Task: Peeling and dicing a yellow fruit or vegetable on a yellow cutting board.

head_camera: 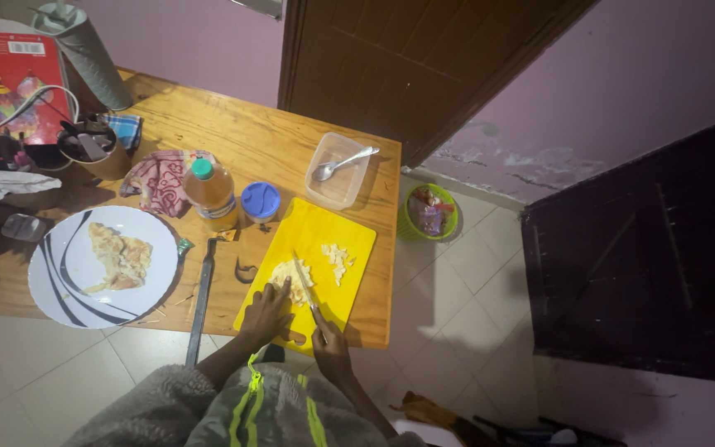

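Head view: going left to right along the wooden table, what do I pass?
White plate with fried food → amber bottle → blue-lidded jar → yellow cutting board → clear container with spoon → green basket on the floor.

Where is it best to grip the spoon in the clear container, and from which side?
Grip the spoon by its handle end, probably from the right. The handle sticks up over the right rim of the clear container, free of the walls, while the bowl lies low inside at the left. Both hands are busy: left hand on food, right hand holding the knife.
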